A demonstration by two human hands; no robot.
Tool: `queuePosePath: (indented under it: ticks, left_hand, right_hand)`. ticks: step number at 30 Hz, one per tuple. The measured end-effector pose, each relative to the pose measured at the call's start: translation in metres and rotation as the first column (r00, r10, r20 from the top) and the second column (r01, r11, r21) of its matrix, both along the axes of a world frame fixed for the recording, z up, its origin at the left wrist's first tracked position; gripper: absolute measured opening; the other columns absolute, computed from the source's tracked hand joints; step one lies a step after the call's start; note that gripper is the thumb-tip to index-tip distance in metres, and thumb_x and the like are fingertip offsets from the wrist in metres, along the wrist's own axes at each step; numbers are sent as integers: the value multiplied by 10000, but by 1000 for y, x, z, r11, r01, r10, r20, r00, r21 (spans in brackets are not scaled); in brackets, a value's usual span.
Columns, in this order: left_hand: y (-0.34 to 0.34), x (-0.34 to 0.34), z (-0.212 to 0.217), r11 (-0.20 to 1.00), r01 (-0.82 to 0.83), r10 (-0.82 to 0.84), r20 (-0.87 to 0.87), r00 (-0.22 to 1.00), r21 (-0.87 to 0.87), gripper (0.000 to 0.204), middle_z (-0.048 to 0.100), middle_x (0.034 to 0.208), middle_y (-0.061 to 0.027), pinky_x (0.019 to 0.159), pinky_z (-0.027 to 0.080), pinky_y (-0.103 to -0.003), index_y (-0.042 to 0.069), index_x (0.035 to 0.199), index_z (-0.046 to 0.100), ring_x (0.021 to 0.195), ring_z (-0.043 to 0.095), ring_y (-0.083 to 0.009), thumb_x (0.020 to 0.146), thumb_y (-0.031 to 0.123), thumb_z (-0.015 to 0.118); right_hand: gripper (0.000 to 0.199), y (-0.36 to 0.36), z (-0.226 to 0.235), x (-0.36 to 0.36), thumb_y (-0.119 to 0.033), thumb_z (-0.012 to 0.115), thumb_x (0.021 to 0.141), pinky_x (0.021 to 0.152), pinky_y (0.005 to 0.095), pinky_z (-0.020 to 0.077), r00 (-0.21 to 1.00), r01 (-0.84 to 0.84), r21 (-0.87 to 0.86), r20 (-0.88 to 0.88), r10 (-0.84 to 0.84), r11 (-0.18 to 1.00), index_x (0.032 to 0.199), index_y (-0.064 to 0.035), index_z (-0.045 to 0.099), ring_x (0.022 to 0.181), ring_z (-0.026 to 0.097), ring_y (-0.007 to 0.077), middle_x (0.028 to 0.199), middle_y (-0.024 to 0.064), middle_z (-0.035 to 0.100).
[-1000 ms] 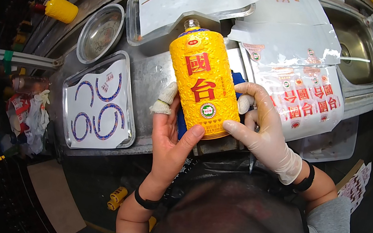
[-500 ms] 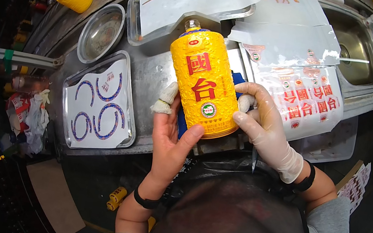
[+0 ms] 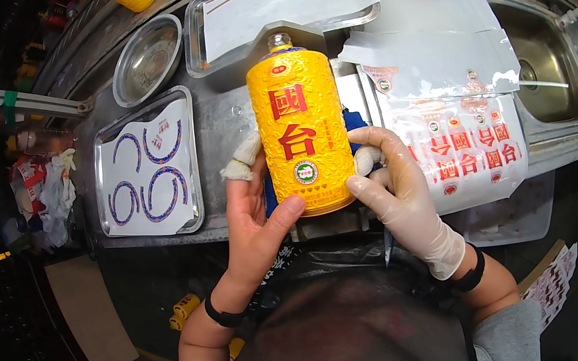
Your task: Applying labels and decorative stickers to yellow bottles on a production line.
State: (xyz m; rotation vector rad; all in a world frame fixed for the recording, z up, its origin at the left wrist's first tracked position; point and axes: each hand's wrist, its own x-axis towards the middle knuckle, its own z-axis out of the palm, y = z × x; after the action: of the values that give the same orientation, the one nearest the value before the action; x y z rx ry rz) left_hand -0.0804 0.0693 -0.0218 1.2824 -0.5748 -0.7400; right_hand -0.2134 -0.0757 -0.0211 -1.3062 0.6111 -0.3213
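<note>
Left of centre, a tray (image 3: 190,187) on the table (image 3: 229,125) carries a white sheet with blue loops. The left hand (image 3: 257,213) cups the bottle (image 3: 299,140) from below, fingers (image 3: 282,214) closed on its base, a white bandage on one finger. The bottle is held above the near table edge, tilted, neck pointing far. It is cylindrical, with an embossed yellow surface, red characters, a small round seal and a bare uncapped neck. The gloved right hand (image 3: 401,195) grips its right side, fingers curled around it. Far right lies a sink (image 3: 552,71).
</note>
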Motion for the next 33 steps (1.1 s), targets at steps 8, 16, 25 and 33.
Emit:
queuePosePath:
  ticks: [8, 16, 25, 33]
  left_hand:
    - [-1, 0, -2, 1000, -3, 3, 5, 1000, -3, 769, 336, 1488, -212, 1157, 247, -406, -32, 1467, 242, 1397, 336, -280, 851, 94, 685]
    - [3, 0, 0, 1000, 7, -8, -16, 1000, -17, 761, 321, 1503, -209, 1163, 233, -403, -32, 1482, 225, 1410, 314, -280, 867, 80, 658]
    - [16, 12, -16, 995, 11, -26, -152, 988, -100, 617, 336, 1510, -182, 1173, 202, -386, -35, 1483, 257, 1430, 290, -256, 933, 24, 530]
    - [14, 10, -14, 989, 32, -48, -108, 993, -144, 658, 374, 1474, -169, 1157, 241, -370, -30, 1460, 290, 1397, 332, -239, 905, 47, 634]
  right_hand:
    - [493, 0, 3, 1, -105, 719, 825, 473, 163, 325, 1000, -2, -80, -26, 0, 997, 1262, -84, 491, 511, 355, -8, 884, -29, 456]
    - [512, 1, -3, 0, -58, 685, 842, 503, 150, 335, 1000, 2, -15, -11, -2, 1000, 1305, -58, 465, 540, 363, -14, 914, -30, 446]
    - [512, 4, 15, 3, -33, 641, 866, 551, 132, 347, 999, -21, 40, -49, 23, 999, 1330, -24, 424, 607, 416, -27, 902, -38, 453]
    - [540, 7, 20, 7, -50, 669, 864, 527, 127, 334, 997, 17, -9, -72, -18, 1000, 1335, -25, 407, 594, 413, -22, 886, -35, 463]
